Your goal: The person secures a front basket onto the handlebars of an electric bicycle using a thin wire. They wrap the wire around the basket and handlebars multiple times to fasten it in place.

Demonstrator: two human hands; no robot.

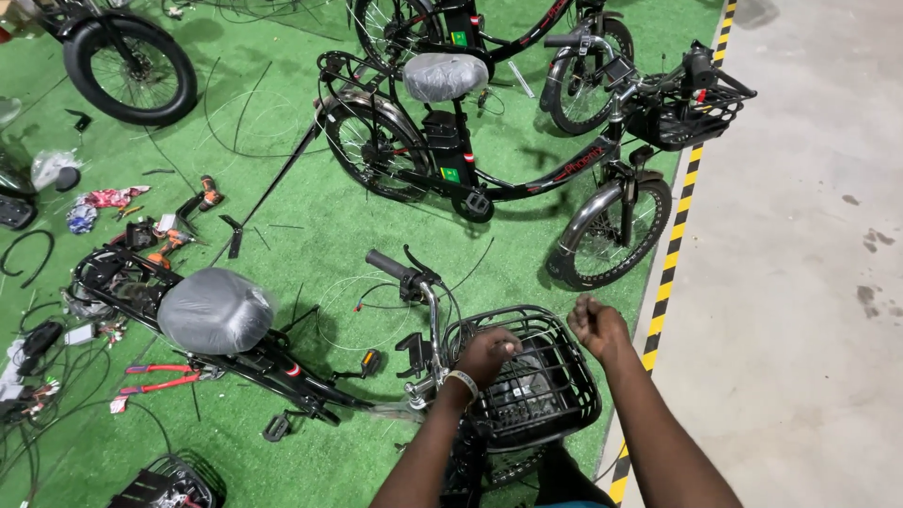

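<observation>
The person stood over a black bicycle (282, 362) that rested on green artificial turf (310, 235), its saddle (214, 309) wrapped in grey plastic film and its front end pointed toward the camera. A black wire basket (555, 395) sat at the front of this bicycle, just below the handlebar (414, 277), whose dark grip pointed up and to the left. The left hand (486, 355) lay on the near rim of the basket, fingers curled over the wire and closed on it; a pale band circled that wrist. The right hand (596, 325) hovered just beyond the basket's right edge, drawn into a loose fist with the fingertips pinched together; whether it gripped something thin could not be told. The two hands were near each other but apart. Red-handled cutters (155, 376) lay on the turf beside the bicycle frame, among loose black cables. Farther left sat an orange-and-black power drill (205, 198) and scraps of packaging. A second black bicycle (508, 141) stood upright behind, also with a film-wrapped saddle and a front basket, well apart from the hands. A yellow-and-black striped line (677, 216) marked the turf's edge against a bare grey concrete floor (809, 235).
</observation>
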